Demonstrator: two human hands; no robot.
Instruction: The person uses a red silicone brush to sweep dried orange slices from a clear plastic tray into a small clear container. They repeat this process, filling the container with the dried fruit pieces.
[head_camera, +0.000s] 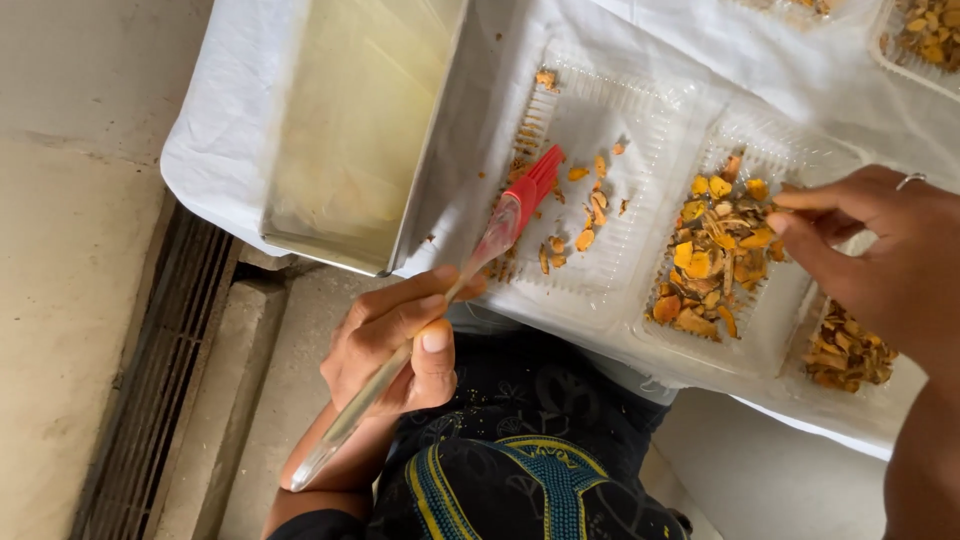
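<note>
While the fingers of our left hand (395, 345) wrap the clear plastic handle of a red-bristled brush (495, 232), its red head rests in a clear ribbed plastic tray (580, 110) scattered with a few orange dried slices (585, 238). Our right hand (885, 260), ringed, pinches its fingers narrowly over a fuller clear tray (790, 320), touching its heap of yellow-orange dried pieces (715, 255). Both trays lie side by side on the white cloth-covered desk (215, 150). Left of them stands an empty rectangular metal pan (345, 130). A third tray of dried pieces (845, 355) sits under our right wrist.
</note>
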